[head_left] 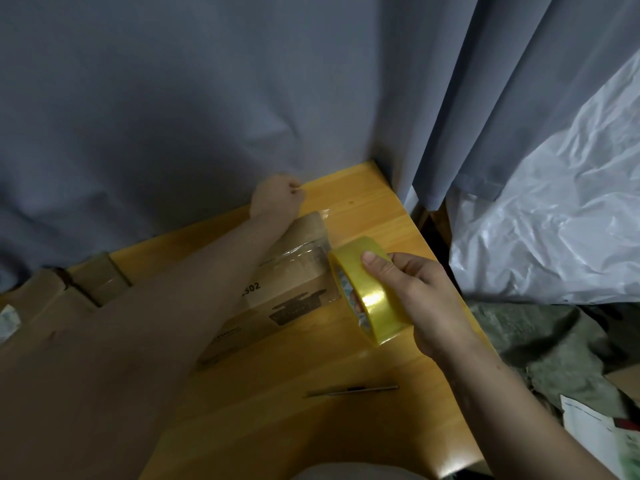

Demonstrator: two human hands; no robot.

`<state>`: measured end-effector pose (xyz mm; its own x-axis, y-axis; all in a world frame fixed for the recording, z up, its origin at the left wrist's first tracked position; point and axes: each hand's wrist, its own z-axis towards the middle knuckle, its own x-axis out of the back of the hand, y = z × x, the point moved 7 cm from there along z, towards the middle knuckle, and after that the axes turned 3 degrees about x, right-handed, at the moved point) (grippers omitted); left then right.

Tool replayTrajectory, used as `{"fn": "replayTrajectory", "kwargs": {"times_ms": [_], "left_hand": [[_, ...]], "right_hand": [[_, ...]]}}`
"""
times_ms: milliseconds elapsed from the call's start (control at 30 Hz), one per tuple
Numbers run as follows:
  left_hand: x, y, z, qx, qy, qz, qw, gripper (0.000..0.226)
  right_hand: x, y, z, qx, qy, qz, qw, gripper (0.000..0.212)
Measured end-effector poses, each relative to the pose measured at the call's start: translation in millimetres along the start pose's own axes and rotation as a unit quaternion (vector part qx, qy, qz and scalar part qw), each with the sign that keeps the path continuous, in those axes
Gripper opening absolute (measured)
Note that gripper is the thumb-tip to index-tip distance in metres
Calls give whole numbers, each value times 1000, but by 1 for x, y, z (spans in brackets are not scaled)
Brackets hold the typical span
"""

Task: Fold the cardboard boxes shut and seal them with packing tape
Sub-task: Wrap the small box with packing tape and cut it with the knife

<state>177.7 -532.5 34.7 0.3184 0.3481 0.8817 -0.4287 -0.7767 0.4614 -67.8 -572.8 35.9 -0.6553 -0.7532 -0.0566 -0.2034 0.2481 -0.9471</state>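
While the tape roll (379, 303) is being grasped by the right hand (424, 296), the left hand (277, 197) is being curled beyond the cardboard box (294, 308), hold indeterminable.

The cardboard box (298, 282) lies on the worktop (363, 358), with the left hand (277, 197) at its far end. The tape roll (370, 289), in the right hand (415, 299), is just right of it. A pen-like tool (351, 390) lies nearer. More boxes (97, 282) sit left, a curtain (207, 98) behind and plastic sheeting (554, 220) to the right.
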Motion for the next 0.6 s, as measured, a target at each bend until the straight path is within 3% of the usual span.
{"fn": "replayTrajectory", "kwargs": {"times_ms": [167,333,433,600], "left_hand": [[-22,14,-49,-83,-46,61,994,38],[-22,11,-51,-91,-41,66,993,36],[-23,9,-49,-83,-50,53,994,39],[-26,10,-49,-71,-65,54,994,42]], "right_hand": [[-3,5,-3,2,-16,-6,1000,102],[-2,12,-13,19,-7,-28,999,69],[0,45,-22,-41,-14,-7,999,75],[-5,71,-16,-97,0,-37,995,36]]}}
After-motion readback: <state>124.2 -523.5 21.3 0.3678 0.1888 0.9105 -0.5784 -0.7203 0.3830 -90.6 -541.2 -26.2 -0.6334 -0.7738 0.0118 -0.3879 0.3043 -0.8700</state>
